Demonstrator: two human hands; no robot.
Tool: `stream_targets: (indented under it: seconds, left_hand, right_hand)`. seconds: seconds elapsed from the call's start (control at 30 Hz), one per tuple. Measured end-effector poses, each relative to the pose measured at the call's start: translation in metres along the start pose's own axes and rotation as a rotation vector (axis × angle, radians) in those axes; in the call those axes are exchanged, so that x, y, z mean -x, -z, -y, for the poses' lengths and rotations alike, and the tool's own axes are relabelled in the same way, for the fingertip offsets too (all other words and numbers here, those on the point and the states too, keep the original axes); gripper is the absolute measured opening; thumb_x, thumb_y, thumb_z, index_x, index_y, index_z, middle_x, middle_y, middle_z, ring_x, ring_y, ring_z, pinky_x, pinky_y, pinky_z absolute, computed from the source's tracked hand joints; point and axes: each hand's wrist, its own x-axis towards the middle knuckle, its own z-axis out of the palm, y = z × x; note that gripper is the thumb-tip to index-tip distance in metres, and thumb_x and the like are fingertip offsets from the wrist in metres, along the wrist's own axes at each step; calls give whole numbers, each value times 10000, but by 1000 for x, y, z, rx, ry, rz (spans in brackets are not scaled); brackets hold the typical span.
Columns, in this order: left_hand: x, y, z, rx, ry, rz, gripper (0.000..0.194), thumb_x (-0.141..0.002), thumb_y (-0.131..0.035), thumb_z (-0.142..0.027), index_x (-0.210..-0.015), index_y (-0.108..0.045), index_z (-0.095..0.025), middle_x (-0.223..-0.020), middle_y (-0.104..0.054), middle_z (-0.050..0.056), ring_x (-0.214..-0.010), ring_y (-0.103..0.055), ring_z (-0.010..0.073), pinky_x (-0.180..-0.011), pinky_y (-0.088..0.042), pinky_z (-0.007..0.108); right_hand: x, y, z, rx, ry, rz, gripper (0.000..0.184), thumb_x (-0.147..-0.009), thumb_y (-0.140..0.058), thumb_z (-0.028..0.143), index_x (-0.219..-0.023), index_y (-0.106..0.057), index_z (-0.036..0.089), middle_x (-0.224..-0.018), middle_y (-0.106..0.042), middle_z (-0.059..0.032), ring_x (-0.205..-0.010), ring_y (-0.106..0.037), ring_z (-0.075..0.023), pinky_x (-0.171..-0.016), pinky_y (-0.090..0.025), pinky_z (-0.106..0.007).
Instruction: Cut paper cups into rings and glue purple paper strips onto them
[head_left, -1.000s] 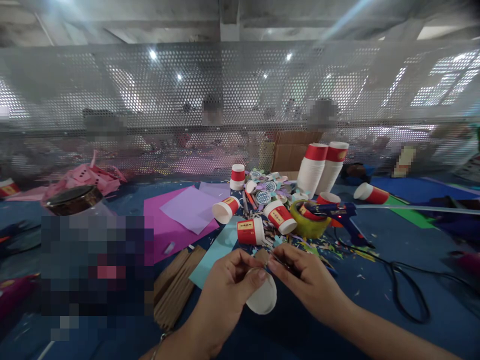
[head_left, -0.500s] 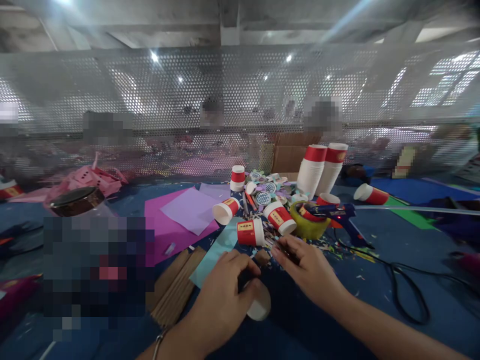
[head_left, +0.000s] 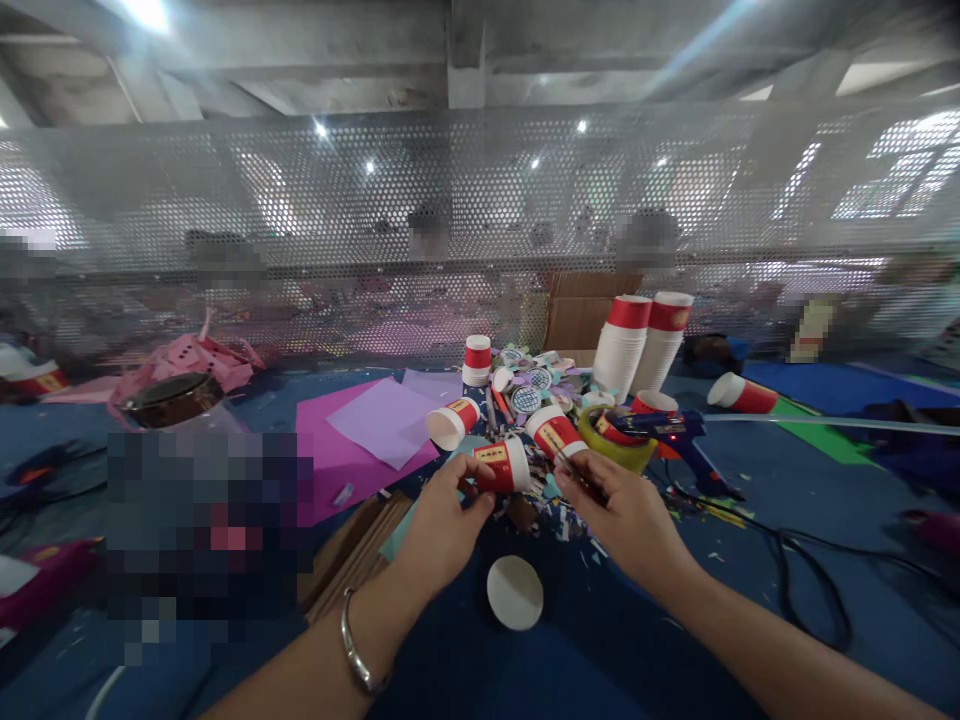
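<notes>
My left hand [head_left: 450, 515] is closed round the lower end of a red and white paper cup [head_left: 504, 467], which lies on its side. My right hand [head_left: 619, 505] is closed on a thin dark tool [head_left: 592, 488], mostly hidden by the fingers; its narrow tip points toward another tipped paper cup [head_left: 555, 432]. A round white disc [head_left: 515, 593] lies on the blue tabletop below both hands. Between the hands are a small brown scrap [head_left: 523, 514] and many paper snippets.
A blue glue gun [head_left: 679, 430] rests on a yellow tape roll [head_left: 637, 455] at the right, its black cable [head_left: 787, 550] looping nearby. Behind stand cup stacks [head_left: 622, 345] and a heap of decorated discs [head_left: 529, 385]. Purple paper [head_left: 379, 420] and cardboard strips [head_left: 360, 550] lie left.
My left hand has left the white disc, moved up and forward, and taken hold of the paper cup. My right hand has shifted slightly right, still closed on the dark tool.
</notes>
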Motion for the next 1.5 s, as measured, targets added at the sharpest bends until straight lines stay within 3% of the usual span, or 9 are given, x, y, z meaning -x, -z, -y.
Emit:
stream_targets:
  seconds: [0.27, 0.5, 0.6, 0.77, 0.87, 1.03, 1.17, 1.33, 1.5]
  left_hand:
    - [-19, -8, -28, 333, 14, -136, 247, -756, -599, -163, -996, -547, -186, -920, -631, 43, -826, -586, 176, -757, -459, 313]
    - [-13, -34, -32, 595, 149, -11, 210, -751, -593, -148, -960, -576, -157, -848, -649, 65, -770, -616, 173, -738, -491, 312]
    - [-12, -32, -32, 647, 166, -33, 212, -758, -566, -139, -965, -553, -181, -865, -623, 48, -755, -590, 151, -733, -480, 290]
    - [-9, -27, -36, 652, 169, 28, 263, -749, -590, -180, -1009, -547, -172, -879, -632, 54, -803, -602, 173, -759, -481, 309]
    - [-8, -29, -30, 586, 156, -13, 308, -759, -588, -183, -1063, -538, -191, -907, -600, 37, -818, -575, 163, -778, -460, 300]
    - [-10, -34, -13, 445, 182, -70, 248, -735, -623, -177, -977, -583, -209, -964, -582, 57, -872, -554, 197, -778, -440, 321]
    - [-13, -34, -7, 395, 174, -55, 209, -775, -585, -195, -983, -573, -218, -960, -592, 58, -849, -557, 205, -759, -446, 340]
    - [-13, -31, -6, 355, 162, -52, 231, -795, -566, -189, -1024, -545, -200, -986, -584, 68, -871, -553, 199, -768, -453, 328]
    - [-11, -30, -7, 331, 147, -38, 246, -790, -573, -198, -1034, -544, -188, -975, -582, 70, -862, -545, 201, -752, -454, 330]
  right_hand:
    - [-4, 10, -2, -49, 19, -35, 256, -921, -514, 406, -931, -647, 188, -890, -717, -79, -822, -656, -241, -729, -495, -347]
    - [2, 11, 2, -173, 35, -57, 218, -925, -533, 400, -995, -589, 201, -884, -682, -55, -812, -650, -211, -723, -499, -309]
    - [3, 11, 2, -188, 24, -114, 208, -915, -555, 397, -991, -569, 205, -879, -675, -54, -784, -643, -201, -715, -501, -314]
    - [2, 9, 5, -178, 56, -44, 207, -913, -560, 389, -988, -605, 202, -901, -689, -65, -770, -642, -197, -677, -501, -305]
    - [-6, 19, 12, -100, 110, -91, 197, -916, -546, 382, -918, -626, 202, -817, -683, -40, -704, -625, -180, -637, -488, -288]
    - [-59, 72, 26, 373, 202, -366, 229, -912, -546, 390, -852, -660, 201, -642, -641, -4, -545, -551, -143, -538, -409, -261]
    - [-125, 120, 24, 529, 143, -534, 192, -881, -604, 293, -903, -699, 128, -708, -662, -62, -606, -524, -140, -584, -343, -292]
    - [-183, 144, 5, 639, 23, -513, 332, -898, -557, 307, -993, -722, 34, -830, -713, -151, -704, -573, -144, -589, -300, -314]
    - [-205, 144, -14, 688, -34, -426, 326, -885, -572, 302, -970, -736, 34, -895, -732, -179, -735, -601, -146, -589, -291, -319]
